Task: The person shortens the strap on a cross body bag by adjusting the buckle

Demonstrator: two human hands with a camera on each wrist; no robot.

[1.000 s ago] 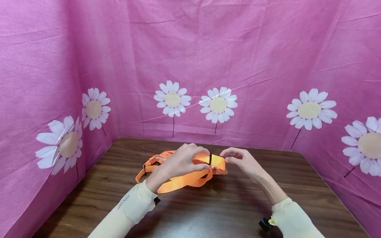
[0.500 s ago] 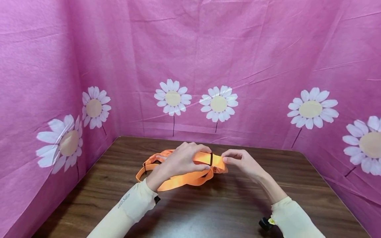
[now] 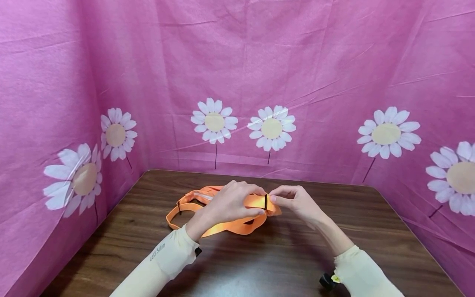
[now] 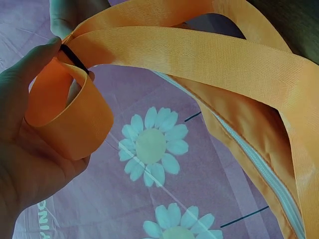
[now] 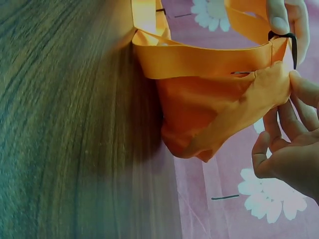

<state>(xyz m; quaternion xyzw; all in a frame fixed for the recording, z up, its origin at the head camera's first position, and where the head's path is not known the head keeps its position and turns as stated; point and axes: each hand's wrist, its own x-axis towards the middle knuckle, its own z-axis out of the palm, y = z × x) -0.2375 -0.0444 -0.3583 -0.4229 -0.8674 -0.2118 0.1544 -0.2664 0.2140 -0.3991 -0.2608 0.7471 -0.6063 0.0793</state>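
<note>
An orange zippered bag [image 5: 199, 109] with flat webbing straps [image 4: 189, 55] lies on the table. Around one folded strap sits a narrow black band [image 3: 265, 202]. My left hand [image 3: 231, 202] grips that strap just left of the band, fingers on top and thumb below. At the band's right side, my right hand [image 3: 300, 204] pinches the short strap end between thumb and index finger. In the left wrist view, a small loop of strap [image 4: 75, 124] curls beside my left palm. Close up in the right wrist view, the thumb meets the band while the other fingers bend loosely.
A brown wood-grain table [image 3: 259, 264] bears the bag. Pink cloth [image 3: 297, 49] printed with white daisies hangs behind and at both sides. Another strap loop [image 3: 182, 214] trails left of my left hand. Black wrist-worn pieces [image 3: 326, 281] stick out by the sleeves.
My right hand has come left to the strap end and now pinches it at the band. The strap part showing right of the band is shorter. The left hand keeps its grip, shifting slightly right.
</note>
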